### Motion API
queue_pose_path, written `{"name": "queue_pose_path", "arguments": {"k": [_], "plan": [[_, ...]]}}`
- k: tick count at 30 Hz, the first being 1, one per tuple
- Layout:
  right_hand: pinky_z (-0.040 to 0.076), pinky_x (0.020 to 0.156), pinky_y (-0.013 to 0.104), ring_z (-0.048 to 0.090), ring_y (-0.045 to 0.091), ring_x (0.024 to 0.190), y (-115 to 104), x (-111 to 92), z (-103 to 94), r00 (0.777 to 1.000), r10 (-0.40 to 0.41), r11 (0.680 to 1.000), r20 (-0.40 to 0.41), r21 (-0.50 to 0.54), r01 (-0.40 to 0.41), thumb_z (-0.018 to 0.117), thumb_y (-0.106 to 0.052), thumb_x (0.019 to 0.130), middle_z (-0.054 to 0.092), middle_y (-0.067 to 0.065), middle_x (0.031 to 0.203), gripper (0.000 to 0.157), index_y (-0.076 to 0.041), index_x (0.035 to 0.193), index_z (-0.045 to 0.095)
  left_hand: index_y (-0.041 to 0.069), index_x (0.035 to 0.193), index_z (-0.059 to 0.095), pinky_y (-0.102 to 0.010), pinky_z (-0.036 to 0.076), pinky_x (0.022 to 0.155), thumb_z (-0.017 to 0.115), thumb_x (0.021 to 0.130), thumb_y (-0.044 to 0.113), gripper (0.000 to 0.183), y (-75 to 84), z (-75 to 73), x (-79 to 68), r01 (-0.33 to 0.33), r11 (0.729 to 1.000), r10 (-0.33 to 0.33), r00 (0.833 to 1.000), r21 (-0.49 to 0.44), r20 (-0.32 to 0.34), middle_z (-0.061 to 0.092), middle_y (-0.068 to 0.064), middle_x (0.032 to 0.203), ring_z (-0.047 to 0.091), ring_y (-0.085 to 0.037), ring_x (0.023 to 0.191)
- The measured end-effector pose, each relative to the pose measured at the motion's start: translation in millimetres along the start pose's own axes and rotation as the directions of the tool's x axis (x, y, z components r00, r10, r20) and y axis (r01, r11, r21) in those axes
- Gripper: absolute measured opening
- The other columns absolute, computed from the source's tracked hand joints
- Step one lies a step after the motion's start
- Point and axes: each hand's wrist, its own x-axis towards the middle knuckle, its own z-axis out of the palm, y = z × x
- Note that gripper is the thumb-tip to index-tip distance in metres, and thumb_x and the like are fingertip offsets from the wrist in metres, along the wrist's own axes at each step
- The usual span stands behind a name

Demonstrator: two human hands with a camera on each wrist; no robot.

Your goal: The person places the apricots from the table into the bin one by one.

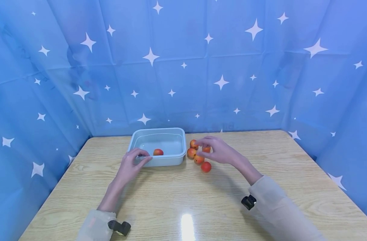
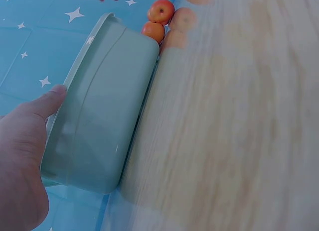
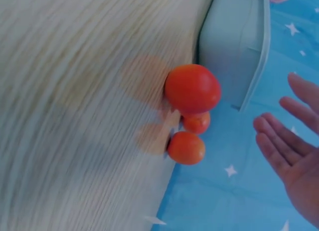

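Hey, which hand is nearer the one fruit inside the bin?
Left. The left hand grips the near rim of the bin, just left of that fruit; the right hand is outside it, above the loose fruits to its right.

Plastic bin (image 1: 168, 162) — glossy wood table (image 1: 159, 201)

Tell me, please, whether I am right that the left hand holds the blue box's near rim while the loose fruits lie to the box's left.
No: the head view shows the loose fruits to the right of the blue box; the left hand does hold its near rim.
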Motion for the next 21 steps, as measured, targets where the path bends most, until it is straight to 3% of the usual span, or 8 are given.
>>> {"name": "queue_pose_path", "arguments": {"k": [5,13,21], "plan": [[0.054,0.085,0.045,0.064,0.033,0.101,3,-4,-0.6,1.0,0.009,1.0,0.018,-0.015,-0.008,0.072,-0.026,0.096,0.067,0.01,0.119,0.042,-0.005,0.132,0.065,0.013,0.098,0.072,-0.037,0.051,0.086,0.08,0.089,0.014,0.011,1.0,-0.1,0.2,0.012,1.0,-0.012,1.0,0.0,0.007,0.069,0.005,0.094,0.063,-0.016,0.092],[0.053,0.086,0.041,0.065,0.028,0.097,9,-10,1.3,0.998,-0.022,1.0,0.052,-0.009,0.022,0.074,-0.022,0.095,0.067,0.007,0.111,0.036,-0.005,0.126,0.067,0.013,0.097,0.072,-0.039,0.051,0.084,0.08,0.088,0.013,0.012,0.4,0.1,0.1,0.007,1.0,-0.007,1.0,0.0,0.003,0.069,0.005,0.092,0.063,-0.016,0.091],[0.052,0.09,0.052,0.062,0.034,0.102,15,-13,3.4,0.994,-0.032,0.999,0.105,0.004,0.032,0.075,-0.013,0.092,0.066,0.016,0.115,0.037,0.0,0.126,0.065,0.013,0.096,0.073,-0.041,0.051,0.084,0.081,0.087,0.012,0.012,-0.3,0.8,0.1,0.004,1.0,-0.004,1.0,0.001,-0.002,0.069,0.005,0.093,0.064,-0.017,0.091]]}}
